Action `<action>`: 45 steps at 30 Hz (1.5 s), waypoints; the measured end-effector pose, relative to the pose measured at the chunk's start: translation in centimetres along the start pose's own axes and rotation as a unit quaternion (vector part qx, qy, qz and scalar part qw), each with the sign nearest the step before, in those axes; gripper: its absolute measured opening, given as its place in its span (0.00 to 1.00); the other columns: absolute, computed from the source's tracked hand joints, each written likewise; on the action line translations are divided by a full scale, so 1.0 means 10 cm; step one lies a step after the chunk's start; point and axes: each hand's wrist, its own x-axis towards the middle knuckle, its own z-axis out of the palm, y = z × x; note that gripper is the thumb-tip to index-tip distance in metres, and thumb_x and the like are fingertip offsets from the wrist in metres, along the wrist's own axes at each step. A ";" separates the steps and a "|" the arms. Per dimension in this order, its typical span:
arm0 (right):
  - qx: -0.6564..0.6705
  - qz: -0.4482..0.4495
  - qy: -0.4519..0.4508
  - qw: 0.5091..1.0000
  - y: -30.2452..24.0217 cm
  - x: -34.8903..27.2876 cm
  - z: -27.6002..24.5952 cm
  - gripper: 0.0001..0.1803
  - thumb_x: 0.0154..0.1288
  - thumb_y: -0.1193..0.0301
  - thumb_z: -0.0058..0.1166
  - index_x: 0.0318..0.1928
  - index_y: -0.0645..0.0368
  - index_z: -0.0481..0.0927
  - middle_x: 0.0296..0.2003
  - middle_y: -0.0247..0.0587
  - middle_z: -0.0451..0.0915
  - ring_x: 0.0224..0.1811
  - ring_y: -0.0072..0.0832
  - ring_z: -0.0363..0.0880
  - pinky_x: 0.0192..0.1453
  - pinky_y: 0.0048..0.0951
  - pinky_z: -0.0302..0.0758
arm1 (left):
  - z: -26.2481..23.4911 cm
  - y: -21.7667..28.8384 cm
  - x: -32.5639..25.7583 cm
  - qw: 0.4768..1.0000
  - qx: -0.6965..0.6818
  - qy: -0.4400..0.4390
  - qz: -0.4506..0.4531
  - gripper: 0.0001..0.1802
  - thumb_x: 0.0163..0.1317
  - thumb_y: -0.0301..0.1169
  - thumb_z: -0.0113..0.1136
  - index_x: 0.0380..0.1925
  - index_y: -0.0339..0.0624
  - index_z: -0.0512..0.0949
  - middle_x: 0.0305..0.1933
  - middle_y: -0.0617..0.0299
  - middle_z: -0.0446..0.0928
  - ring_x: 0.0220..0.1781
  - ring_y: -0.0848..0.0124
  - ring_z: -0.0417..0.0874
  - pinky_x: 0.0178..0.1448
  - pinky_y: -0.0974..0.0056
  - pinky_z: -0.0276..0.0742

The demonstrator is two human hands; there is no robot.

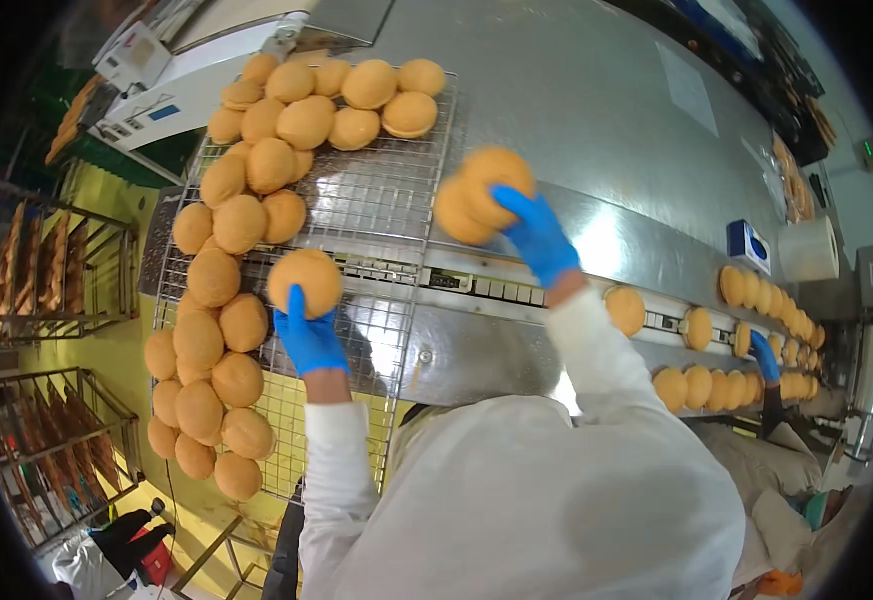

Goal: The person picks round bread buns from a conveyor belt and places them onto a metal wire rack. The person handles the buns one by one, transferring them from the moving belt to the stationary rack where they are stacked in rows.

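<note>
My left hand, in a blue glove, is closed on a round golden bun held over the wire rack. Many more buns lie on the rack, some stacked on others, along its left side and far end. Also gloved in blue, my right hand grips buns above the steel table, just right of the rack. At least two are in that grip, slightly blurred; my fingers and the front bun partly hide the others. Below this hand runs a narrow conveyor.
A bun rides the conveyor; further right, rows of buns line it. A co-worker's blue-gloved hand touches there. A paper roll and a blue-white box stand far right. Shelved trolleys stand at left.
</note>
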 end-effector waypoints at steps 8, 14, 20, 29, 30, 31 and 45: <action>-0.173 0.005 0.305 0.936 0.19 -1.48 -1.45 0.33 0.60 0.66 0.66 0.63 0.65 0.70 0.57 0.43 0.77 0.60 0.31 0.75 0.65 0.32 0.71 | 0.41 -1.17 -0.86 0.944 0.226 -0.236 -0.055 0.31 0.64 0.34 0.65 0.64 0.40 0.65 0.62 0.52 0.70 0.62 0.62 0.73 0.64 0.57 0.73; -0.106 -0.135 0.308 0.936 -0.14 -1.71 -1.58 0.34 0.63 0.65 0.64 0.66 0.62 0.66 0.60 0.43 0.73 0.62 0.32 0.72 0.67 0.34 0.69 | 0.67 -1.72 -0.70 0.749 0.559 -0.310 0.173 0.25 0.62 0.36 0.64 0.56 0.34 0.73 0.56 0.40 0.70 0.56 0.46 0.75 0.62 0.52 0.72; 0.053 -0.094 0.173 0.979 -0.25 -1.36 -1.10 0.29 0.71 0.65 0.53 0.68 0.56 0.63 0.62 0.42 0.70 0.66 0.34 0.69 0.71 0.36 0.67 | 0.42 -1.31 -0.98 0.735 0.537 -0.279 0.306 0.17 0.59 0.33 0.66 0.44 0.34 0.78 0.53 0.45 0.74 0.55 0.48 0.76 0.59 0.54 0.73; -0.268 0.030 0.016 0.963 0.96 -0.52 -0.26 0.29 0.68 0.65 0.58 0.65 0.61 0.66 0.59 0.45 0.72 0.64 0.33 0.69 0.68 0.34 0.66 | -1.46 0.32 -1.12 0.814 0.447 0.091 0.361 0.08 0.64 0.25 0.62 0.43 0.38 0.80 0.47 0.60 0.79 0.47 0.71 0.79 0.51 0.66 0.77; -0.283 0.047 0.028 0.958 1.02 -0.54 -0.25 0.29 0.67 0.65 0.59 0.64 0.61 0.67 0.59 0.46 0.72 0.64 0.33 0.68 0.68 0.34 0.65 | -1.72 0.50 -1.14 0.796 0.459 0.153 0.363 0.10 0.65 0.27 0.63 0.45 0.37 0.79 0.49 0.59 0.78 0.49 0.70 0.79 0.53 0.65 0.76; -0.299 0.064 0.039 0.951 1.08 -0.56 -0.27 0.28 0.67 0.66 0.59 0.63 0.62 0.68 0.59 0.46 0.73 0.64 0.34 0.68 0.69 0.34 0.65 | -1.96 0.67 -1.19 0.776 0.470 0.214 0.362 0.12 0.65 0.28 0.63 0.47 0.37 0.78 0.50 0.57 0.77 0.50 0.68 0.78 0.56 0.63 0.75; -0.400 0.017 -0.114 0.909 2.26 -0.24 2.47 0.30 0.62 0.57 0.63 0.56 0.69 0.76 0.51 0.56 0.80 0.54 0.41 0.79 0.59 0.38 0.74 | -2.94 1.21 -1.03 0.884 0.234 0.360 0.184 0.33 0.53 0.32 0.75 0.57 0.34 0.72 0.54 0.53 0.79 0.53 0.64 0.80 0.59 0.59 0.75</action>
